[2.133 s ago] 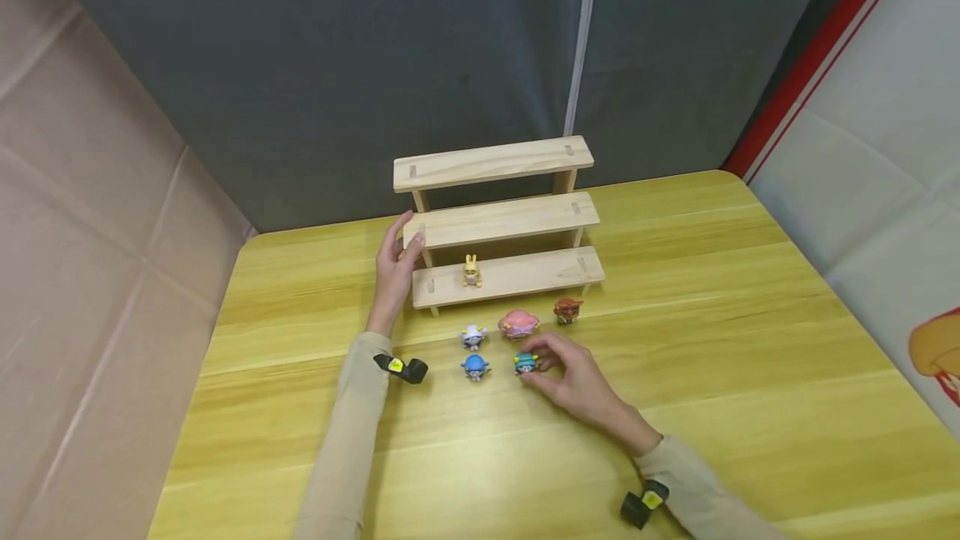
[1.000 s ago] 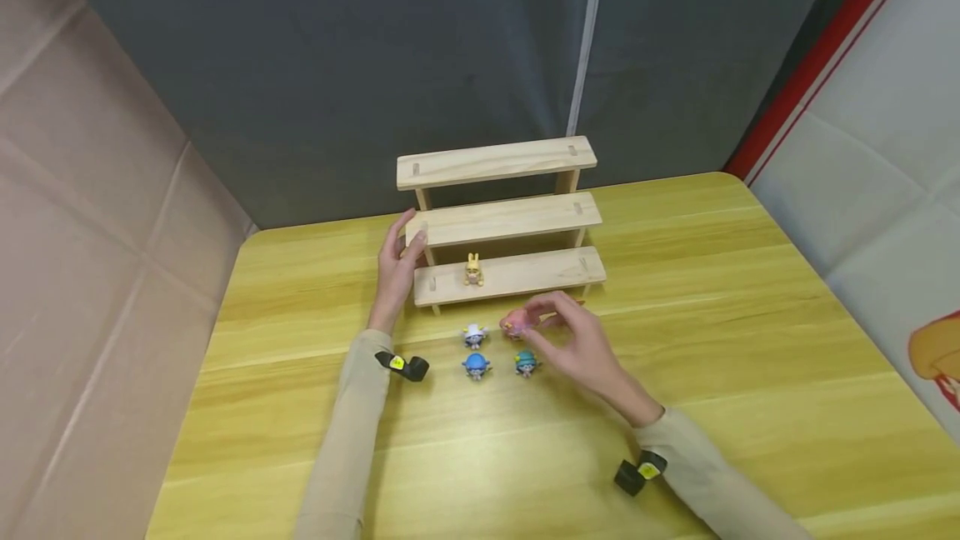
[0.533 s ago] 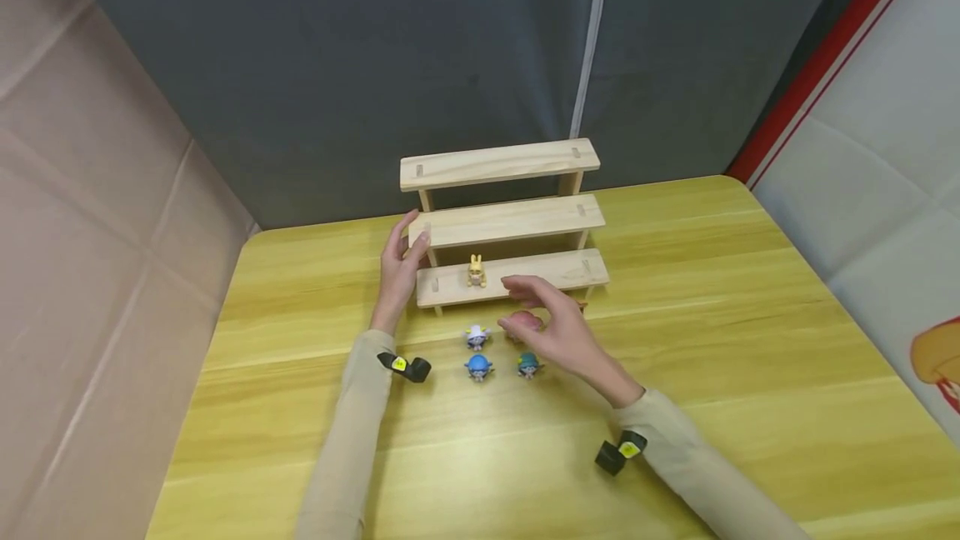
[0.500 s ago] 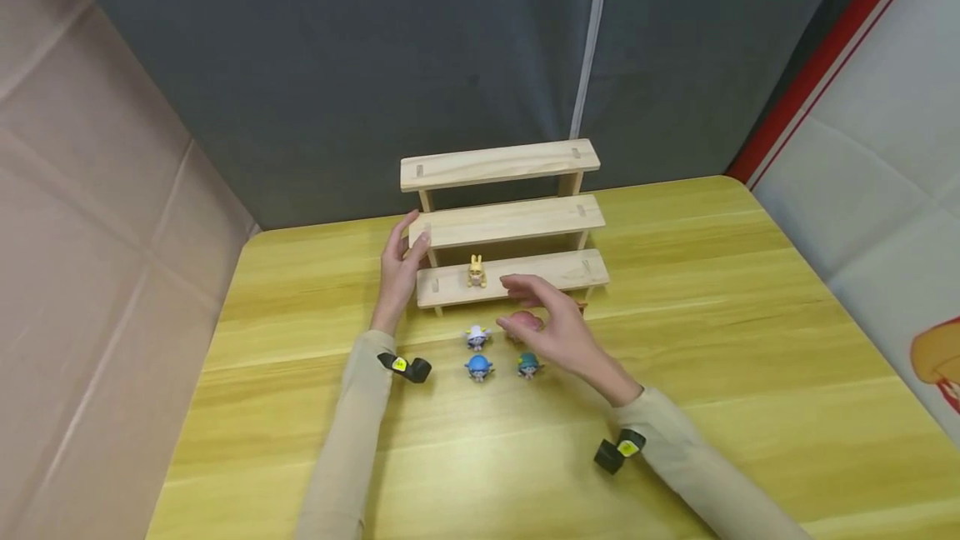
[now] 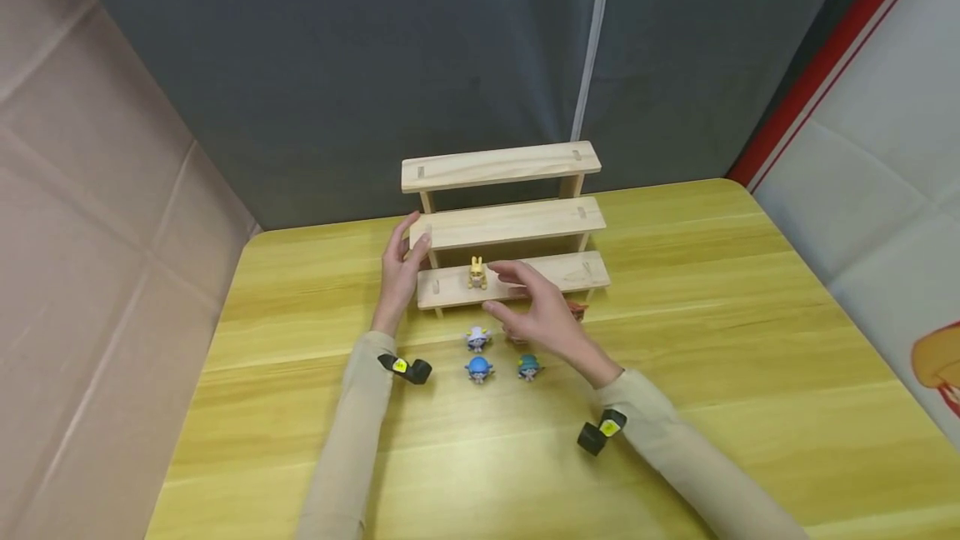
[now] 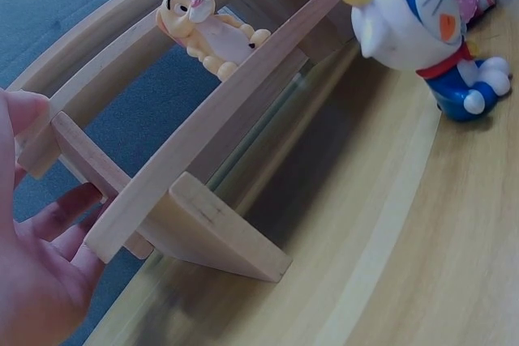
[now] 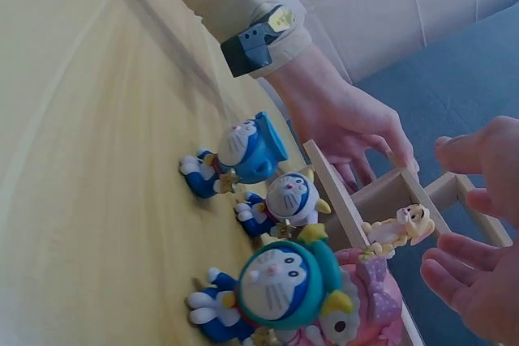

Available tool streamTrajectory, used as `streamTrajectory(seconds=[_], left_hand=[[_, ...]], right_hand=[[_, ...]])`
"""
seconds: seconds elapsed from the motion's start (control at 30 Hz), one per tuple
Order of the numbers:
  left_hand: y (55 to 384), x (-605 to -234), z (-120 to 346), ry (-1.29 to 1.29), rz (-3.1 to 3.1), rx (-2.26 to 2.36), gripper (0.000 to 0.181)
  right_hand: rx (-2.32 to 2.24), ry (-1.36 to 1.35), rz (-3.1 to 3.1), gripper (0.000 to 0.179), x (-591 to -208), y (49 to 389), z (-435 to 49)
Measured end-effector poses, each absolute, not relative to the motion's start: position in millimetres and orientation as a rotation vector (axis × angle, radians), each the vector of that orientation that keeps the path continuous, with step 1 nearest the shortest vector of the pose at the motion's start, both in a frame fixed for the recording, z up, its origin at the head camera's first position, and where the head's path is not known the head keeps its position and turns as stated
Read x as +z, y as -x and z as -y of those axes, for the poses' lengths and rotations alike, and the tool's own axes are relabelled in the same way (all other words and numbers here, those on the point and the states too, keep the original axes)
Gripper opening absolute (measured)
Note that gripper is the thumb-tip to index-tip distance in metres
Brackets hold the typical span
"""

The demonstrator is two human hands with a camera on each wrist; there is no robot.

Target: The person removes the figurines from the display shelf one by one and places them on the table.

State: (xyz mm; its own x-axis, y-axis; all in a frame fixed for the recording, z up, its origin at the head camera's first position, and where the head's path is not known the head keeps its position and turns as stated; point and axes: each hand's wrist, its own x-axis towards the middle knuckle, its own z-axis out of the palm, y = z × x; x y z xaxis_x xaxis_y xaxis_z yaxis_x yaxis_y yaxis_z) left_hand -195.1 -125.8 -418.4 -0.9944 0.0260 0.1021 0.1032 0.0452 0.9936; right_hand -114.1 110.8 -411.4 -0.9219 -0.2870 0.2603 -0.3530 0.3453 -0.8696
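Observation:
A three-tier wooden display stand stands at the back of the table. My left hand grips the left end of its middle shelf, thumb on top. On the lowest shelf sits a yellow rabbit figurine, seen upright in the left wrist view too. Just right of the rabbit my right hand hovers, thumb and fingers spread apart with nothing between them. Below it on the table are a white-hatted cat figurine, a blue-hatted one and a teal-hatted one.
A pink figurine is mostly hidden under my right hand in the head view. A reddish-brown figurine peeks out beyond that hand. A dark grey curtain hangs behind the table.
My right hand has left the teal-hatted figurine, passed over the pink one, and moved up and left toward the rabbit. My left hand has stayed on the stand.

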Motion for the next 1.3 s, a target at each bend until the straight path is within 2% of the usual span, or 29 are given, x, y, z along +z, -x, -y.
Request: streamTrajectory(seconds=[0.7,1.3], left_hand=[[195,-419,125,0.153,2.212,-2.156,0.052],[194,-419,126,0.157,2.223,-2.136,0.053]], right_hand=[[1.688,-0.517,2.628,0.048,-420,142,-93],[1.763,-0.557,2.538,0.035,-428,155,-87]])
